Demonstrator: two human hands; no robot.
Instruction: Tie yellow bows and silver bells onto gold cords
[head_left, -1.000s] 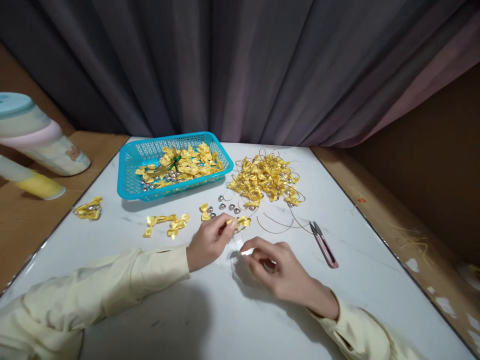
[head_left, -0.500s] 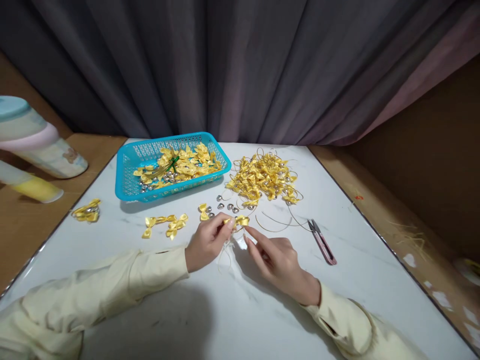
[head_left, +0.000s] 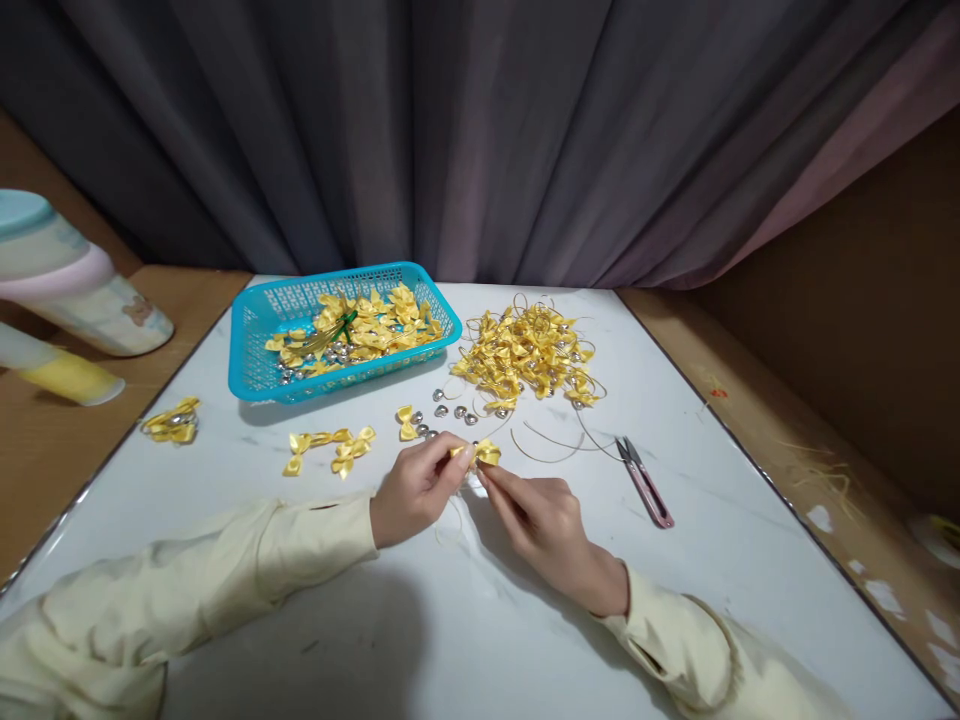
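Head view: one yellow bow (head_left: 490, 454) is pinched between the left hand (head_left: 416, 490) and the right hand's (head_left: 541, 522) fingertips, just over the table (head_left: 360, 640). Seemingly finished, corded bows (head_left: 529, 358) are heaped beyond; loose bows (head_left: 346, 457) and bells (head_left: 441, 411) are left unstrung nearby.

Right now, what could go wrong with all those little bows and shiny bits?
The left hand pinches a small bow, with the right hand at its edge, so it might slip if the grip loosens. The loose silver bits lie just beyond the left hand; a bump could scatter them. One thin cord reaches the snips' tips, so it could snag when the snips are lifted.
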